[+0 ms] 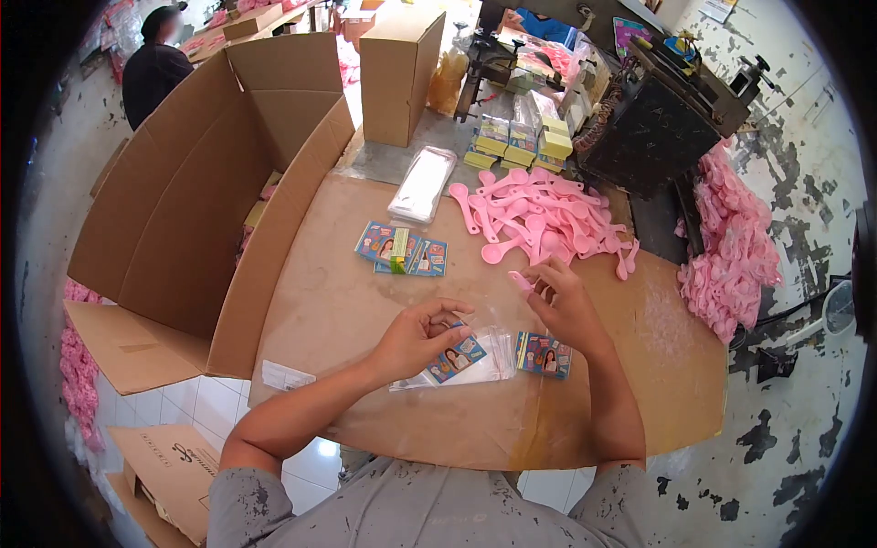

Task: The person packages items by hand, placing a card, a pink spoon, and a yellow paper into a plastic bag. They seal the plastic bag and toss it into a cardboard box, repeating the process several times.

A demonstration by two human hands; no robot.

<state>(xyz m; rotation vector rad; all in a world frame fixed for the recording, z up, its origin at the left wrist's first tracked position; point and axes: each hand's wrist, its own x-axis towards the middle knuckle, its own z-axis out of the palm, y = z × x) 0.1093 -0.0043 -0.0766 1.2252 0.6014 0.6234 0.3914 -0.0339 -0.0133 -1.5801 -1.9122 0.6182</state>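
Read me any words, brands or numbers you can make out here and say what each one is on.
None reads clearly.
Packet in the left hand: print too small.
Packets mid-table: too small.
Flat carton on the floor: cursive logo, blurred.
Black machine: faint marks, unreadable.
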